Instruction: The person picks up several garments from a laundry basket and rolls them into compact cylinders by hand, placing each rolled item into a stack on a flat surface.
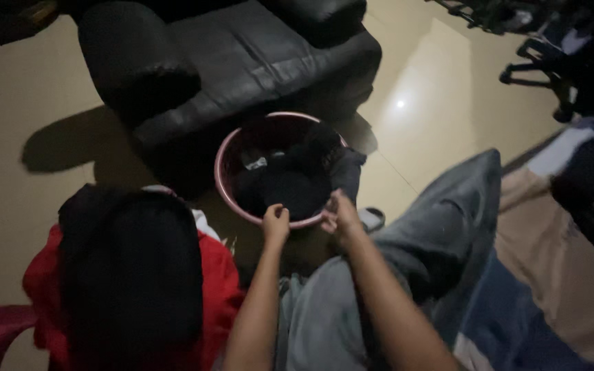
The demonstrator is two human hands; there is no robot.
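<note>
Risk: the tub (225,161) is sitting on the floor (29,103) and both hands are pulling at its near rim; as I judge it, an uneven tug could be tipping it toward the person and spilling the clothes (290,182).
Cause: the grips are crowding one short stretch of rim, while the far rim by the sofa (256,55) is going unsupported.
Light: the room is dim, so a slipping garment could be going unnoticed.
Left hand (276,224): reaching forward, arm nearly straight, fingers curling shut over the near rim.
Right hand (339,214): lying just beside it, wrist bent, pinching dark cloth at the rim; whether it is also gripping the rim I cannot tell.
Tub place: on the floor between the sofa and the person's knees.
Nearby: a person in red (214,275) is sitting at the left, hands out of view.
</note>
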